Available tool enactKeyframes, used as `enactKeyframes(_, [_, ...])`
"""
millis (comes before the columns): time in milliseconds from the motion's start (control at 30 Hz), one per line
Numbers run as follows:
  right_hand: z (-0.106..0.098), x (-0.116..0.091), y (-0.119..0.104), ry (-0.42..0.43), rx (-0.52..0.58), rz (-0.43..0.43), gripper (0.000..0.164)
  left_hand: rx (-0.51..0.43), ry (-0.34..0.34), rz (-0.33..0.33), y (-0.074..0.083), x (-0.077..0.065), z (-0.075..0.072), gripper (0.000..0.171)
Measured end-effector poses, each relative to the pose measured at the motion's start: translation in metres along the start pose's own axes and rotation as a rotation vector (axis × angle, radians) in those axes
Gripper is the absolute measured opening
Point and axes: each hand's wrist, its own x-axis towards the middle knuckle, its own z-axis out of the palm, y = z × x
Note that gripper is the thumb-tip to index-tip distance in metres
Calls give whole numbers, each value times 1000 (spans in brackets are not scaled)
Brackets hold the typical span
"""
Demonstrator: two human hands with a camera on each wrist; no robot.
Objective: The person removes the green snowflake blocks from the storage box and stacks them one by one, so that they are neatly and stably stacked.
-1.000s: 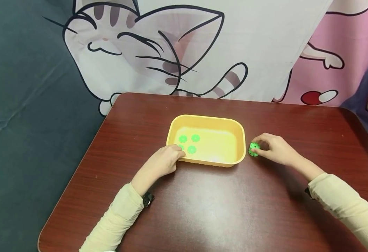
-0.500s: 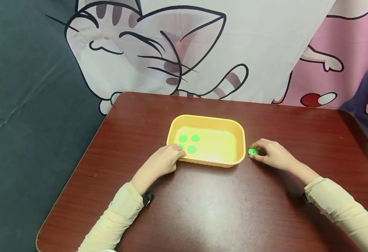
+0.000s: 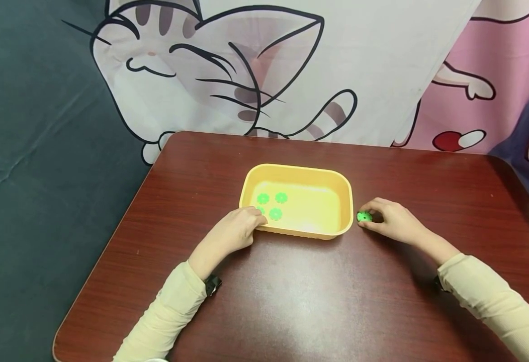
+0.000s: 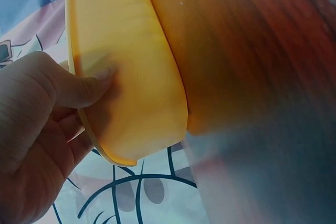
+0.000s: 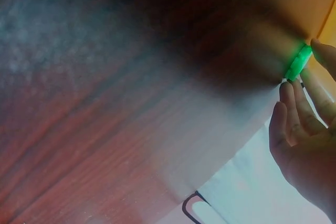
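Note:
A shallow yellow plastic tub (image 3: 312, 174) stands on the table, with several green notched discs (image 3: 275, 214) lying flat in its left part. My left hand (image 3: 234, 232) grips the tub's near-left rim. In the left wrist view the thumb presses the outer wall of the tub (image 4: 136, 72) and the fingers go over the rim to the inside. Just right of the tub, my right hand (image 3: 393, 219) pinches a green notched disc (image 3: 363, 216) between thumb and fingertips, low at the tabletop. The right wrist view shows this green disc (image 5: 298, 63) edge-on at the table surface.
Under everything is a dark red-brown wooden table (image 3: 300, 296) with rounded corners. Behind it hangs a cloth (image 3: 382, 60) with cartoon cats, and a dark green cloth (image 3: 42, 176) hangs at the left. A white rounded edge (image 3: 157, 360) shows at the bottom.
My right hand has lowered and turned the green disc from a raised, tilted pose down to the tabletop, then stayed there. The left hand and the tub have not moved.

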Motion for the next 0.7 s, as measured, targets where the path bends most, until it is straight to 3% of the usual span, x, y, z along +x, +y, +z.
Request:
enactKeyframes(367, [0, 1, 3, -7, -11, -43, 24, -7, -6, -7, -1, 0, 1, 23])
enactKeyframes(700, [-1, 1, 6, 4, 12, -55, 32, -6, -4, -9, -1, 1, 1, 23])
